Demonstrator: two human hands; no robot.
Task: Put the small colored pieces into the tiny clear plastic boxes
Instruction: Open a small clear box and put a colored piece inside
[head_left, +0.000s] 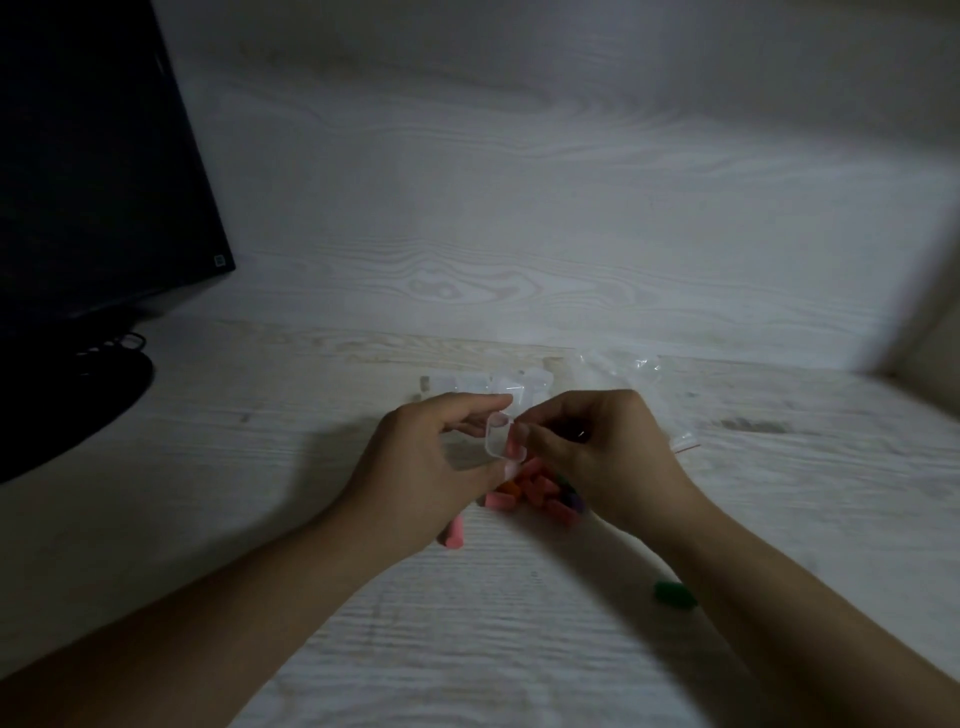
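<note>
Presently catalogued: one tiny clear box (497, 439), held above the table (519, 623) between both hands. The left hand (431, 462) pinches it between thumb below and forefinger above, likely to keep the opening turned toward the other hand. The right hand (587, 457) pinches a pink piece (514, 449) at the box's mouth, fingers closed on it; whether the piece is already inside cannot be told.

Stock: a heap of coloured pieces (540, 493), pink, orange and purple, lies on the table directly under the hands, within short reach. One stray pink piece (453, 535) lies beside the left wrist; one green piece (674, 595) lies apart, by the right forearm.

Further boxes (467, 387), clear, in a row just behind the hands. A crumpled plastic bag (639, 384) to their right. A dark monitor (93, 171) stands far left, well apart.

Obstruction: the hands themselves hide part of the heap; light is dim.
</note>
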